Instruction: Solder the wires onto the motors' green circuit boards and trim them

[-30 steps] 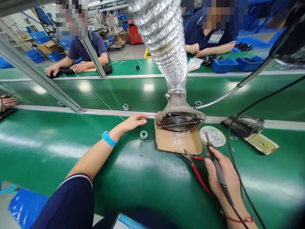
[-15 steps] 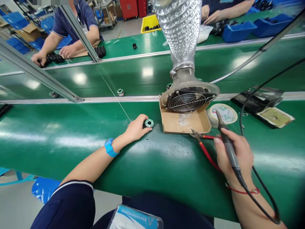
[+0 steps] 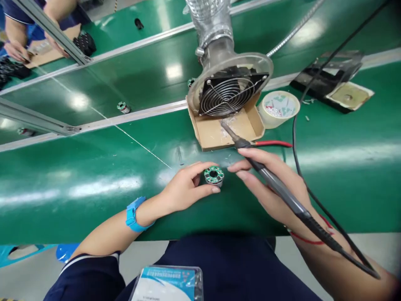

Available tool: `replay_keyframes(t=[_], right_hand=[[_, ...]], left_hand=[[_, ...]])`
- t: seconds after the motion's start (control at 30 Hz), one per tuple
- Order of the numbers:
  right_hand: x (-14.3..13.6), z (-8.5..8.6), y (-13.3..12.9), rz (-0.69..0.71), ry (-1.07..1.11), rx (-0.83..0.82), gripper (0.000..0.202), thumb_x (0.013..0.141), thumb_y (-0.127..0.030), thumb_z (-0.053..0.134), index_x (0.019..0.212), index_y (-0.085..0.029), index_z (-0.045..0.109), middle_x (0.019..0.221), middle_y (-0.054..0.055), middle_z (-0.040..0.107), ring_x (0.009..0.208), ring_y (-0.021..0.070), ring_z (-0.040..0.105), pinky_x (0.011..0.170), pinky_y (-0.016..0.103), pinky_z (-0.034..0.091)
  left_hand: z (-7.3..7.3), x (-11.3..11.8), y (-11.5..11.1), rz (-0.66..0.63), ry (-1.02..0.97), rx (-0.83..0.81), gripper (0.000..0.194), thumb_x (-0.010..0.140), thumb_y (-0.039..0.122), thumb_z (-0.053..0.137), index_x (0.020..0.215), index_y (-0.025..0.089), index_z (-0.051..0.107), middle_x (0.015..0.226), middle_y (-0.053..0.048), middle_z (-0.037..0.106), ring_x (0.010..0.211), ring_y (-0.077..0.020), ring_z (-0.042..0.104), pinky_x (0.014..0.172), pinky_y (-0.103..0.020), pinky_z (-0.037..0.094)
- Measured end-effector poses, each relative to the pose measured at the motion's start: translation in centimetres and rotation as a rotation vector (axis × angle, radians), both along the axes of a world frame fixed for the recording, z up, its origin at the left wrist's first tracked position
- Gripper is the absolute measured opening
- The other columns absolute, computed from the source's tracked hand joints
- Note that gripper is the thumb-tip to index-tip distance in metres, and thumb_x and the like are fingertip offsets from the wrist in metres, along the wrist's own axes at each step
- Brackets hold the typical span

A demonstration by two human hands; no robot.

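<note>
Iron [image 3: 280, 189] diagonal, tip toward far left

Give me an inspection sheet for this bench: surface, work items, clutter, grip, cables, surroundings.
Surface: green tabletop, glare patches, small pale scraps near the box.
Work items: round green-topped part upright on the tabletop; soldering iron, tip over the box.
Clutter: cardboard box holding clippings; tape roll; red handle of a partly hidden tool; sponge tray.
Grip: left hand has thumb and finger around the part; right hand holds the iron.
Cables: black cord loops past the right hand; damage, nothing seen.
Surroundings: fan hood over the box, foil duct above; co-worker's hands upper left.
</note>
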State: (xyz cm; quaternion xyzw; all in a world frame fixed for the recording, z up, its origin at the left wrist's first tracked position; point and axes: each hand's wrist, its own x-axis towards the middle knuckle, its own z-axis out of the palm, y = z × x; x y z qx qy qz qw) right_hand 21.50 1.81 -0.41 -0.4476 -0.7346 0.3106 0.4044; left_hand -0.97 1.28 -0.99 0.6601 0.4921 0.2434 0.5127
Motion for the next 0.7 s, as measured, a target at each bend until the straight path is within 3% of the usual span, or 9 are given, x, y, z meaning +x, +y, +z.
replay_keyframes(t=[0.17,0.33,0.5,0.7], right_hand=[[-0.3,1.0,1.0,0.125,0.009,-0.11,0.043,0.091,-0.024,0.063,0.132,-0.027,0.051,0.092,-0.001,0.068,0.088,0.0118,0.068,0.093,0.031,0.057],[-0.3,1.0,1.0,0.181,0.045,-0.257,0.04,0.092,-0.023,0.059,0.131,-0.025,0.05,0.089,-0.002,0.066,0.081,0.0092,0.065,0.079,0.022,0.056],[-0.7,1.3,1.0,0.172,0.028,-0.26,0.036,0.091,-0.019,0.058,0.126,-0.024,0.051,0.084,-0.003,0.064,0.073,0.0072,0.063,0.066,0.018,0.051],[-0.9,1.4,0.9,0.209,0.003,-0.181,0.031,0.094,-0.022,0.055,0.125,-0.023,0.05,0.085,-0.003,0.064,0.07,0.0068,0.061,0.069,0.019,0.05]], left_hand=[[0.9,1.1,-0.5,-0.108,0.005,0.113,0.046,0.084,0.041,0.077,0.124,0.019,0.067,0.076,0.005,0.049,0.06,-0.0076,0.041,0.057,-0.023,0.036],[0.8,1.3,-0.8,-0.137,0.034,0.177,0.051,0.087,0.05,0.071,0.126,0.018,0.066,0.076,0.004,0.048,0.061,-0.0085,0.042,0.058,-0.023,0.037],[0.6,1.2,-0.8,-0.142,0.034,0.166,0.053,0.087,0.055,0.068,0.126,0.019,0.066,0.077,0.003,0.049,0.063,-0.0092,0.043,0.058,-0.024,0.037],[0.5,1.2,-0.8,-0.131,0.04,0.158,0.058,0.086,0.064,0.063,0.124,0.02,0.068,0.076,0.002,0.051,0.062,-0.0102,0.043,0.057,-0.025,0.037]])
